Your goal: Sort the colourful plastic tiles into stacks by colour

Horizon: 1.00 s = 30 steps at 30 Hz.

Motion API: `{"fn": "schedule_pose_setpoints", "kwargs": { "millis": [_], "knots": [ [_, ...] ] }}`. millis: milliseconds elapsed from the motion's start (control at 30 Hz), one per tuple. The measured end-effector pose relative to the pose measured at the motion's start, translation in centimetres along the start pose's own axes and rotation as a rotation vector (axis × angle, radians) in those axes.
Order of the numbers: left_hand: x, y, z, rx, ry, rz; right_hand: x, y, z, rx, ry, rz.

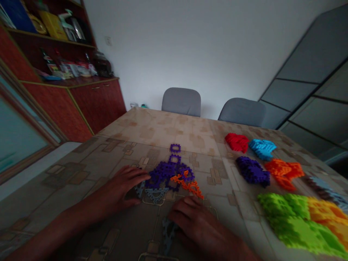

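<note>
My left hand lies low over the table with its fingers stretched out and its thumb apart. Its fingertips reach the left side of a cluster of purple toothed building pieces. Partly under those fingers is a small grey piece, and a grey triangular piece lies just to the right. My right hand is curled, its fingers closed at the edge of another grey triangular piece, partly hidden by the hand. Two orange triangular pieces lie just beyond it, one overlapping the purple cluster.
On the right stand piles of toothed pieces: red, light blue, purple, orange, green, yellow and grey. Two grey chairs are behind the patterned table. A red-brown cabinet stands left.
</note>
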<state>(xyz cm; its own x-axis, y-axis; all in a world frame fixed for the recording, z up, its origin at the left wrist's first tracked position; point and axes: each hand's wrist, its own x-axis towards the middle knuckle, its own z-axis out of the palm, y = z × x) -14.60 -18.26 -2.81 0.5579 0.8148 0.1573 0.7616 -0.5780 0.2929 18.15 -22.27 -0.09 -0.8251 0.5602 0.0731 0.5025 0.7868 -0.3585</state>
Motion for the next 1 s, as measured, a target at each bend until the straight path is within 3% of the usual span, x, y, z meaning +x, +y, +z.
{"fn": "schedule_pose_setpoints", "kwargs": {
  "millis": [267, 467, 733, 867, 1000],
  "knots": [
    [0.6, 1.2, -0.5, 0.028, 0.014, -0.086, -0.5, 0.4, 0.9, 0.024, 0.068, 0.033],
    [0.7, 1.6, -0.7, 0.027, 0.002, -0.087, -0.4, 0.5, 0.8, 0.014, 0.027, 0.042],
    [0.0, 3.6, -2.0, -0.042, 0.161, -0.082, -1.9, 1.4, -0.7, 0.199, 0.032, 0.127],
    [-0.4, 7.3, -0.7, -0.19, 0.048, -0.08, -2.4, 2.9, -1.0, 0.219, 0.178, 0.235],
    [0.3, 10.7, 1.3, -0.309, -0.132, 0.018, -2.7, 4.3, -1.3, 0.209, 0.356, 0.275]
  ]
}}
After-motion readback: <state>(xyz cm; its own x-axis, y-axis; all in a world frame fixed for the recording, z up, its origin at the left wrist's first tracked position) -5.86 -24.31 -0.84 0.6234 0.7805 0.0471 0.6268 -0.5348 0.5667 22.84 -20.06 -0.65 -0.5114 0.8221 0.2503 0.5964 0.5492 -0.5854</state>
